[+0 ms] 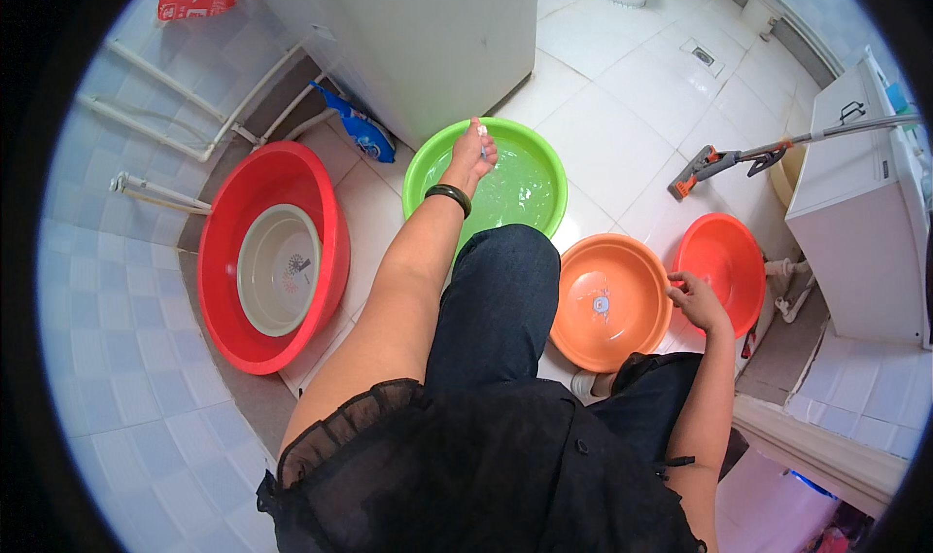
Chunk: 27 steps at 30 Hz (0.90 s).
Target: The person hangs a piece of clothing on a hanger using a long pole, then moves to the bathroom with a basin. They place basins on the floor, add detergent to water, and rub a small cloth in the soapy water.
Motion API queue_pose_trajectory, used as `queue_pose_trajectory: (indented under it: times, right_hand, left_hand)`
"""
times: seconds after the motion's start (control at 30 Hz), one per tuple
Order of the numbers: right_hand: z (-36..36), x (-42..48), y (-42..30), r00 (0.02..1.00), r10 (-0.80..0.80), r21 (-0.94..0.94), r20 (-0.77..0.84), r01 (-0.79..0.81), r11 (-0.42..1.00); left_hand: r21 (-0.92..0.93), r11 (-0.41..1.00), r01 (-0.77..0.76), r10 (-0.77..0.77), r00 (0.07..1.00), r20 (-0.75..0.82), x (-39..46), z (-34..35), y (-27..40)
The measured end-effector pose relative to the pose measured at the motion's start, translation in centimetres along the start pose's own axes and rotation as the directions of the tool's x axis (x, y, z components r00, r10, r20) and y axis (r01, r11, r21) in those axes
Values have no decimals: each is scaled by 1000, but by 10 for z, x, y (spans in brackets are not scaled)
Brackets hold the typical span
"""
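My left hand (475,152), with a dark bangle at its wrist, is closed around a small white object (482,130) above the green plastic basin (557,174). Something light blue shows at its fingers; what it is cannot be told. The green basin holds water. My right hand (696,301) has its fingertips at the right rim of the orange plastic basin (612,298); whether they grip it is unclear. The orange basin has a small printed motif on its bottom. Beside it, partly behind my right hand, is a smaller red basin (721,254).
At left, a large red tub (332,261) holds a beige basin (280,269). A blue bag (364,134) lies beside a large pale appliance or cabinet (437,43). A floor-cleaner head (700,170) rests by a white cabinet (845,247). White pipes (160,130) run along the left wall.
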State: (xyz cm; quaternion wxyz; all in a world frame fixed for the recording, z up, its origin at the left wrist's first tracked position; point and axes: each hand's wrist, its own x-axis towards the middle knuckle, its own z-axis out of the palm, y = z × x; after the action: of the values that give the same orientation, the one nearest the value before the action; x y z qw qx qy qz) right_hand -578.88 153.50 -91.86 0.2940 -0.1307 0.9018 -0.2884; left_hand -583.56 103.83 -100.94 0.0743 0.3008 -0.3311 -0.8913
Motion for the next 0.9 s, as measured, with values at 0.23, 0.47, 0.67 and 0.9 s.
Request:
queue_pose_trajectory:
  times: [0.23,0.47,0.67,0.9]
  right_hand:
    - [0,2,-1,1000,26,-7,-5,-26,1000]
    - [-4,0,-6,1000,16,-29,-3,-16,999]
    - [-2,0,-1,1000,8,6,-9,-8,1000]
    - [0,-2,12,999,46,79,13,-47,996]
  left_hand:
    - [-157,986,62,-37,987,159,-12,1,8]
    - [-167,985,50,7,947,321,-23,15,13]
    - [-30,996,-81,86,968,235,-29,24,19]
    - [-193,980,53,-4,969,248,-48,51,26]
